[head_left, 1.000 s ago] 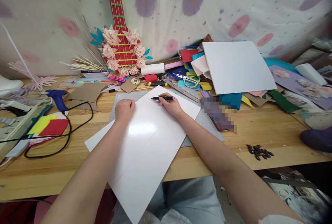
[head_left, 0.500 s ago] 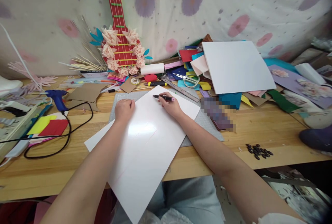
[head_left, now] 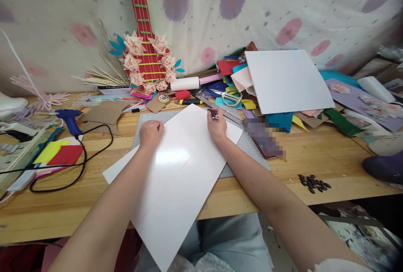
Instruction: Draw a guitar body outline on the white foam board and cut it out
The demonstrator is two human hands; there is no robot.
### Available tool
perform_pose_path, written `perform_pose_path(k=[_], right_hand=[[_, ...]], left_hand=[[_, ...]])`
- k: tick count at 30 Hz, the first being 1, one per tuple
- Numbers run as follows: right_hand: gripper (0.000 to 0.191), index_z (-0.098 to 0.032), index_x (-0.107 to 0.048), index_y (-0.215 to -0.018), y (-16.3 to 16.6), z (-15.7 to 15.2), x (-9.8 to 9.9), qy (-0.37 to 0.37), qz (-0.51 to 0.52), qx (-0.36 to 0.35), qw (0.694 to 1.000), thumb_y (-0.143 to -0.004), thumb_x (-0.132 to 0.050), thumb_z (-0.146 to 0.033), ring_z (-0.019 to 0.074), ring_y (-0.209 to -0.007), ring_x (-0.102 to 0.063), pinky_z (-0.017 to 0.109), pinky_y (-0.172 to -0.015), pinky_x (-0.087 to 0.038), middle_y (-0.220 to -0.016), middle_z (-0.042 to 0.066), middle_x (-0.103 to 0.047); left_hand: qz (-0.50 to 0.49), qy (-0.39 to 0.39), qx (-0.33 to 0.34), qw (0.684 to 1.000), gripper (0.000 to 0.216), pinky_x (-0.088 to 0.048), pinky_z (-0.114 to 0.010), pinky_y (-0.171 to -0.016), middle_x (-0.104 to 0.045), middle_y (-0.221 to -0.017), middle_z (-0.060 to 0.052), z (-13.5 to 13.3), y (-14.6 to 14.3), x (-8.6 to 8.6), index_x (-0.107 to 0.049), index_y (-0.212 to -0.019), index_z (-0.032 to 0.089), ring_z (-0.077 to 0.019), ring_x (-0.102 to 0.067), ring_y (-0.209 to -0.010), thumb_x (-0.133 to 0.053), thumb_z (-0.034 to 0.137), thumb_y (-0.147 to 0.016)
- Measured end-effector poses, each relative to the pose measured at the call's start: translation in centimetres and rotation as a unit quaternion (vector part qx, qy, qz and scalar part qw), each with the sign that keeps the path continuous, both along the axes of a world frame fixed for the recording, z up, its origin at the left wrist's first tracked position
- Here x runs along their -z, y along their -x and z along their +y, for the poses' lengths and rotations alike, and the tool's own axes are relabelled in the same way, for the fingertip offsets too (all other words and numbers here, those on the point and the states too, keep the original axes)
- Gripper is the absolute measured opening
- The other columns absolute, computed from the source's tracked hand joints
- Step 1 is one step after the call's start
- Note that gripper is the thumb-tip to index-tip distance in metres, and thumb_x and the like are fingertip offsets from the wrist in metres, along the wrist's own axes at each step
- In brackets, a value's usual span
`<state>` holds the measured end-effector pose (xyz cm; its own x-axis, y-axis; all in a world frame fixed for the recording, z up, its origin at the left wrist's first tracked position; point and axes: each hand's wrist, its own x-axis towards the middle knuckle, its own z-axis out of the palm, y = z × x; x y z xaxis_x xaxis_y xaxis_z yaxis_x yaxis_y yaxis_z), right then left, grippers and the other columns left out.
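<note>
A large white sheet (head_left: 179, 171) lies slanted over a grey cutting mat (head_left: 248, 146) and hangs past the table's near edge. My left hand (head_left: 151, 132) rests as a loose fist on the sheet's upper left part. My right hand (head_left: 216, 126) sits at the sheet's far right edge, closed round a black marker with a pink end (head_left: 214, 115), which now points almost straight away from me. A metal ruler (head_left: 220, 110) lies just beyond that hand.
A heap of coloured felt, scissors (head_left: 228, 95) and a white board (head_left: 286, 79) fills the back right. A blue glue gun (head_left: 69, 117) with a black cord lies left. A red paper guitar (head_left: 146, 49) leans on the curtain. Dark seeds (head_left: 315, 184) lie near the right front edge.
My right hand has moved right, from the sheet's top middle to its right edge, and the marker has swung from lying sideways to pointing away. My left hand has stayed still.
</note>
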<state>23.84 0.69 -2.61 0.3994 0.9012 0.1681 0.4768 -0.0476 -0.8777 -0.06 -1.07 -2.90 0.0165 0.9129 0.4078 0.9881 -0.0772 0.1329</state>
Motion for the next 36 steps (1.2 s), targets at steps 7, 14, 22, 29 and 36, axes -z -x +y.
perform_pose_path(k=[7, 14, 22, 29, 36], right_hand=[[0.027, -0.027, -0.052, -0.099, 0.9, -0.1, 0.9, -0.039, 0.033, -0.176, 0.983, -0.080, -0.047, -0.045, 0.0160, -0.070, -0.056, 0.029, -0.066, -0.043, -0.083, 0.001, -0.064], [0.025, -0.027, -0.054, -0.097, 1.5, -0.1, 1.0, -0.013, 0.005, -0.250, 0.968, -0.080, -0.049, -0.045, 0.0148, -0.068, -0.056, 0.029, -0.065, -0.043, -0.081, -0.001, -0.065], [0.022, -0.024, -0.048, -0.098, -0.4, 0.4, 0.1, -0.015, 0.026, 0.041, 0.999, -0.081, -0.043, -0.038, 0.0209, -0.085, -0.058, 0.034, -0.075, -0.041, -0.100, 0.006, -0.062], [0.025, -0.026, -0.048, -0.094, 0.6, 0.5, 1.0, -0.024, 0.062, -0.106, 0.992, -0.079, -0.046, -0.046, 0.0171, -0.070, -0.056, 0.030, -0.064, -0.043, -0.077, 0.001, -0.062], [0.028, -0.025, -0.051, -0.095, 0.8, 0.3, 1.4, -0.050, 0.064, -0.211, 0.974, -0.079, -0.048, -0.048, 0.0136, -0.063, -0.054, 0.028, -0.060, -0.043, -0.079, -0.001, -0.065]], left_hand=[[0.008, -0.008, -0.003, 1.000, 0.036, -0.039, -0.033, -0.073, -0.069, -0.077, -0.009, -0.1, 0.0, 0.0, -0.067, -0.070, 0.018, -0.0211, -0.060, -0.076, -0.037, 0.030, -0.087], [-0.001, -0.004, 0.001, 1.000, 0.037, -0.039, -0.034, -0.075, -0.070, -0.080, -0.010, -0.1, 0.0, 0.0, -0.068, -0.072, 0.017, -0.0224, -0.060, -0.079, -0.036, 0.029, -0.087], [0.001, 0.005, 0.002, 1.000, 0.038, -0.039, -0.033, -0.075, -0.069, -0.080, -0.010, -0.1, -0.1, -0.1, -0.068, -0.072, 0.017, -0.0223, -0.060, -0.079, -0.035, 0.029, -0.087], [0.008, 0.002, -0.003, 1.000, 0.038, -0.039, -0.033, -0.073, -0.069, -0.078, -0.010, -0.2, -0.1, -0.2, -0.068, -0.071, 0.016, -0.0215, -0.060, -0.077, -0.036, 0.029, -0.087], [0.007, 0.001, 0.000, 1.000, 0.039, -0.039, -0.033, -0.074, -0.069, -0.079, -0.009, -0.1, 0.0, -0.1, -0.068, -0.073, 0.016, -0.0214, -0.060, -0.078, -0.035, 0.029, -0.087]])
